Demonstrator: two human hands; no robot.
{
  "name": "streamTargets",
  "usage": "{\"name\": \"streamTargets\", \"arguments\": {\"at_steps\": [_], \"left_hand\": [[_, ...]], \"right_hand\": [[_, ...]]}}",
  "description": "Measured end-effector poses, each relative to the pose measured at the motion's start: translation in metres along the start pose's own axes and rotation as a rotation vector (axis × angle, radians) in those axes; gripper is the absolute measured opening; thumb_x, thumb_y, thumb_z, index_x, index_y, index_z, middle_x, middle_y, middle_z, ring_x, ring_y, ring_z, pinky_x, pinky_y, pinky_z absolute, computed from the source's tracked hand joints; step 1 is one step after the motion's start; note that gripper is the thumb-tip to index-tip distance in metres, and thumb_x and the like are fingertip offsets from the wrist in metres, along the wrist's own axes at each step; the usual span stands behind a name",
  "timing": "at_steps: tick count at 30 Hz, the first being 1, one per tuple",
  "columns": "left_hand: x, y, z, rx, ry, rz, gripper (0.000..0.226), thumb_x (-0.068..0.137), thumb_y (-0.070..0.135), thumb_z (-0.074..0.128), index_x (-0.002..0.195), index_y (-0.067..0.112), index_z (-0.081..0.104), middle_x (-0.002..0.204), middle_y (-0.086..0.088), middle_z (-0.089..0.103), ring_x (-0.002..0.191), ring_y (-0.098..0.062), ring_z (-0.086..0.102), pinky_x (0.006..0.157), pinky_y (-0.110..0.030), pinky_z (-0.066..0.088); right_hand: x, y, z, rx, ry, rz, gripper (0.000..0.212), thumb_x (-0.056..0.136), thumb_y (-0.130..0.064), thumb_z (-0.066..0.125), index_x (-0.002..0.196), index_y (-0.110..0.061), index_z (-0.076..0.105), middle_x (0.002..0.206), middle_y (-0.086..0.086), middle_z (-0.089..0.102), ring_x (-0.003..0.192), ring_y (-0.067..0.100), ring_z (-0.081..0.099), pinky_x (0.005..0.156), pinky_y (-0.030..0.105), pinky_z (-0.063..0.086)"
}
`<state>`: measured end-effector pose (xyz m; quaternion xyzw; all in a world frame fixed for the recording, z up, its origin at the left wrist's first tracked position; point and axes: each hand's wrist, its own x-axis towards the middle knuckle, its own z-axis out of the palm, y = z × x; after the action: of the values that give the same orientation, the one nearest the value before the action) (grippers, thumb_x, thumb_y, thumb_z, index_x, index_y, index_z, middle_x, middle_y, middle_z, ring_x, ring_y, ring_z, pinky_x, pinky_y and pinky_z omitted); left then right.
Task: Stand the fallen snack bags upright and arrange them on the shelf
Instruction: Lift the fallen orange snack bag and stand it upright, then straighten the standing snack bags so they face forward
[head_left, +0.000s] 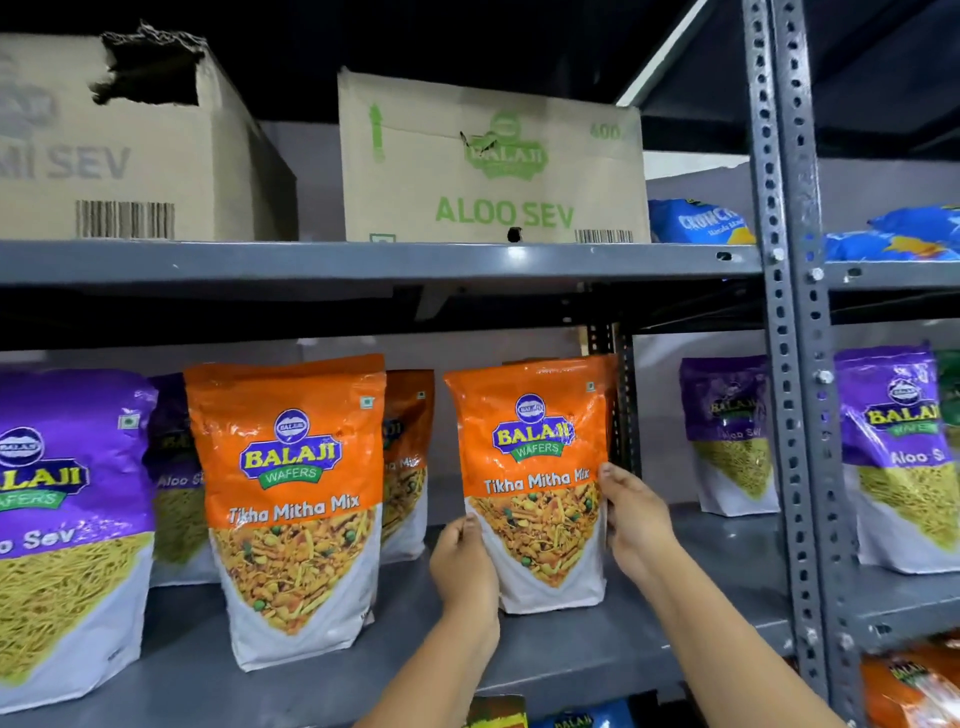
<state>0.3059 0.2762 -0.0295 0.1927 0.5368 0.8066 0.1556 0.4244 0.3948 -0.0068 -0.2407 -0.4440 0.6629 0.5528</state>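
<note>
Between the left hand (464, 569) and right hand (635, 522) stands an orange snack bag (535, 483) — both grip its lower sides. It sits upright on the grey shelf (571, 649), seemingly touching down — right of another orange bag (291, 499).

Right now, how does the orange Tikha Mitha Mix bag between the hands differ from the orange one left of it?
The held orange bag is gripped by left hand and right hand; the left orange bag stands untouched. The held bag sits farther back, the other nearer the shelf edge. Both are upright, same print.
</note>
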Motion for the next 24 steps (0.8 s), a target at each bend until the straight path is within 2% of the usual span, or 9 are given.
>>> {"name": "streamTargets", "arguments": {"at_steps": [3, 6, 9, 11, 14, 18, 22, 24], "left_hand": [[-0.013, -0.006, 0.002, -0.013, -0.021, -0.003, 0.025, 0.102, 0.018, 0.042, 0.111, 0.01, 0.064, 0.097, 0.0, 0.063, 0.083, -0.012, 0.055, 0.065, -0.023, 0.041], [-0.028, -0.014, 0.005, -0.029, -0.137, 0.016, 0.028, 0.104, 0.025, 0.039, 0.124, 0.018, 0.056, 0.113, 0.002, 0.062, 0.098, -0.013, 0.057, 0.076, -0.026, 0.042], [-0.033, -0.022, 0.014, -0.017, -0.173, -0.011, 0.03, 0.103, 0.025, 0.04, 0.13, 0.016, 0.051, 0.121, -0.001, 0.062, 0.105, -0.017, 0.058, 0.079, -0.029, 0.041], [-0.032, -0.027, 0.022, -0.01, -0.173, -0.025, 0.032, 0.102, 0.024, 0.043, 0.132, 0.014, 0.049, 0.124, -0.003, 0.062, 0.109, -0.019, 0.059, 0.079, -0.028, 0.044], [-0.031, -0.036, 0.036, 0.008, -0.207, -0.034, 0.032, 0.101, 0.025, 0.044, 0.13, 0.014, 0.051, 0.124, -0.004, 0.065, 0.109, -0.018, 0.062, 0.073, -0.023, 0.046], [-0.039, -0.042, 0.052, 0.017, -0.246, -0.035, 0.032, 0.101, 0.025, 0.043, 0.13, 0.016, 0.05, 0.125, -0.004, 0.064, 0.109, -0.017, 0.062, 0.074, -0.022, 0.046], [-0.045, -0.043, 0.06, 0.014, -0.261, -0.042, 0.035, 0.102, 0.027, 0.043, 0.135, 0.018, 0.045, 0.127, -0.003, 0.06, 0.11, -0.016, 0.059, 0.076, -0.022, 0.046], [-0.044, -0.042, 0.059, 0.024, -0.271, -0.054, 0.036, 0.101, 0.027, 0.043, 0.135, 0.017, 0.046, 0.129, -0.004, 0.061, 0.112, -0.017, 0.06, 0.079, -0.024, 0.047]], "right_hand": [[-0.001, 0.021, -0.016, -0.132, -0.002, -0.03, 0.022, 0.095, -0.031, 0.06, 0.102, -0.014, 0.074, 0.106, 0.01, 0.078, 0.097, 0.025, 0.072, 0.091, 0.044, 0.056], [-0.01, 0.041, -0.033, -0.266, -0.043, -0.064, 0.027, 0.099, -0.03, 0.053, 0.105, -0.01, 0.072, 0.098, 0.005, 0.078, 0.09, 0.022, 0.071, 0.079, 0.034, 0.055], [-0.01, 0.048, -0.038, -0.291, -0.042, -0.08, 0.025, 0.101, -0.026, 0.049, 0.1, -0.011, 0.069, 0.104, 0.011, 0.076, 0.102, 0.032, 0.068, 0.086, 0.041, 0.053], [-0.01, 0.048, -0.037, -0.313, -0.027, -0.111, 0.024, 0.101, -0.023, 0.049, 0.104, -0.006, 0.066, 0.107, 0.016, 0.074, 0.099, 0.031, 0.068, 0.084, 0.043, 0.054], [-0.01, 0.049, -0.038, -0.328, 0.033, -0.166, 0.023, 0.101, -0.026, 0.047, 0.107, -0.012, 0.064, 0.105, 0.007, 0.073, 0.098, 0.02, 0.067, 0.079, 0.033, 0.052], [-0.012, 0.046, -0.04, -0.354, 0.127, -0.188, 0.029, 0.102, -0.028, 0.04, 0.117, -0.016, 0.062, 0.111, 0.003, 0.071, 0.105, 0.021, 0.066, 0.082, 0.034, 0.051], [-0.014, 0.042, -0.039, -0.347, 0.167, -0.199, 0.032, 0.104, -0.026, 0.038, 0.125, -0.013, 0.059, 0.113, 0.005, 0.066, 0.101, 0.02, 0.061, 0.077, 0.03, 0.045], [-0.013, 0.042, -0.039, -0.33, 0.177, -0.195, 0.032, 0.104, -0.025, 0.039, 0.127, -0.014, 0.057, 0.113, 0.004, 0.063, 0.1, 0.02, 0.058, 0.08, 0.03, 0.042]]}}
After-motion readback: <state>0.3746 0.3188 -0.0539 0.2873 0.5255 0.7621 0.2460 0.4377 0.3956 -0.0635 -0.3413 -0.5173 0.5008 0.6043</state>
